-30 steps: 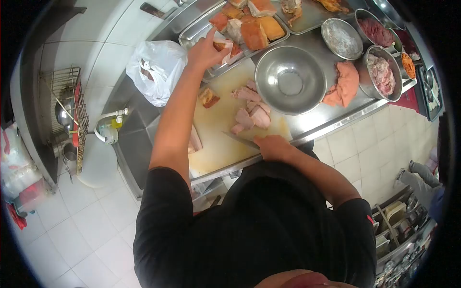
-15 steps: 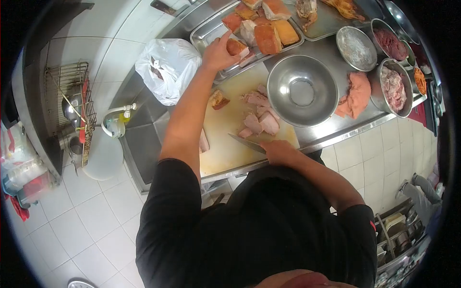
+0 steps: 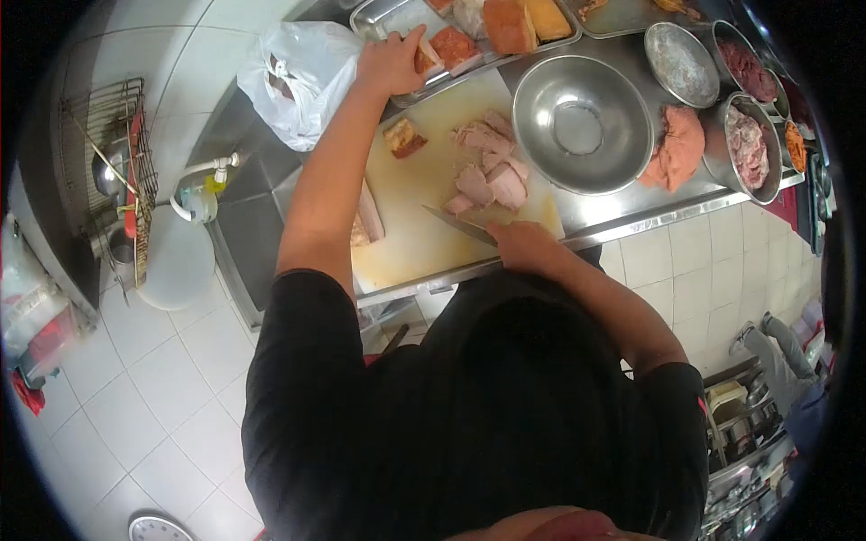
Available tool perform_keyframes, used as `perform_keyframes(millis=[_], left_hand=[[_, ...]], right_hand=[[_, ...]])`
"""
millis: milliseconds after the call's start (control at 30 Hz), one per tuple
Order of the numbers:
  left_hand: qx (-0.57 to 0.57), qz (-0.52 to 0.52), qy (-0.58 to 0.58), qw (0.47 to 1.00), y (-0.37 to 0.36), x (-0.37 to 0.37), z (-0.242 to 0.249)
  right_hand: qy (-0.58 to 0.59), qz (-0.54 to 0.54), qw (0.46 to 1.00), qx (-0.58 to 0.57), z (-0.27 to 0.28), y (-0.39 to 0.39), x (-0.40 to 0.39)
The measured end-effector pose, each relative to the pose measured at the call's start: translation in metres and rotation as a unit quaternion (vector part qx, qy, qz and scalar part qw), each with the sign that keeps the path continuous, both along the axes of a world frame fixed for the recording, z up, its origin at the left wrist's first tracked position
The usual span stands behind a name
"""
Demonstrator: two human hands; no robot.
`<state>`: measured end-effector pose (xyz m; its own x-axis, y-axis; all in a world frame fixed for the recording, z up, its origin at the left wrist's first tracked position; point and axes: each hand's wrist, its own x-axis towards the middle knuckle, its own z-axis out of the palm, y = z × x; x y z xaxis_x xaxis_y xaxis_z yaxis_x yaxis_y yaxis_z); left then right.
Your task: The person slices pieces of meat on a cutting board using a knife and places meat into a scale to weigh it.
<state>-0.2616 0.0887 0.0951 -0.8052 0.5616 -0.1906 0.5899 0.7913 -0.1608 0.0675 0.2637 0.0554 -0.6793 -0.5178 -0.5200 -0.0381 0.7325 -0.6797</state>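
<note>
Head view: your left hand (image 3: 390, 61) closes on a meat piece (image 3: 427, 59) in the tray (image 3: 379, 18), far beyond the board (image 3: 415, 225); your right hand (image 3: 523, 245) grips the knife (image 3: 460, 225) nearer you.

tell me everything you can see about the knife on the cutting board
The knife has a long, grey, metal-looking blade that lies low and nearly flat over the pale cutting board, its tip pointing toward the board's left part. The right hand closes over the handle, hiding it. The blade sits just below the cut pieces of pale meat; whether it touches the nearest piece cannot be told. No chips or stains can be made out on it.
</note>
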Motion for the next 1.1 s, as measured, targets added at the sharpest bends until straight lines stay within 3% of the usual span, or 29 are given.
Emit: perform_keyframes(millis=[167, 267, 367, 467, 567, 667, 867, 967, 1100], left_hand=[[-0.094, -0.023, 0.000, 0.995, 0.005, 0.012, -0.002], [-0.042, -0.042, 0.024, 0.998, -0.005, 0.009, -0.034], [0.157, -0.025, -0.069, 0.985, -0.011, 0.020, -0.035], [0.332, -0.018, -0.061, 0.941, -0.037, 0.050, -0.030], [0.368, 0.000, -0.005, 0.930, -0.085, 0.089, -0.052], [0.390, 0.079, -0.008, 0.917, -0.121, 0.136, -0.075], [0.452, 0.175, -0.014, 0.874, -0.120, 0.210, -0.052], [0.536, 0.054, 0.007, 0.843, -0.097, 0.229, -0.060], [0.530, -0.022, -0.046, 0.846, -0.046, 0.241, -0.052]], right_hand=[[-0.017, 0.013, 1.000, 0.018, 0.005, -0.001, -0.001], [-0.011, 0.017, 0.999, 0.032, 0.016, -0.005, 0.000], [-0.013, -0.003, 0.998, 0.056, 0.010, -0.012, 0.007], [-0.021, -0.038, 0.997, 0.071, 0.020, -0.014, 0.008], [0.051, -0.131, 0.986, 0.091, 0.012, -0.009, 0.012], [0.127, -0.138, 0.977, 0.106, 0.011, -0.003, 0.011], [0.088, -0.141, 0.979, 0.118, 0.057, -0.015, 0.029], [0.128, -0.212, 0.964, 0.094, 0.047, -0.005, 0.059], [0.148, -0.336, 0.928, 0.070, 0.034, 0.015, 0.096]])
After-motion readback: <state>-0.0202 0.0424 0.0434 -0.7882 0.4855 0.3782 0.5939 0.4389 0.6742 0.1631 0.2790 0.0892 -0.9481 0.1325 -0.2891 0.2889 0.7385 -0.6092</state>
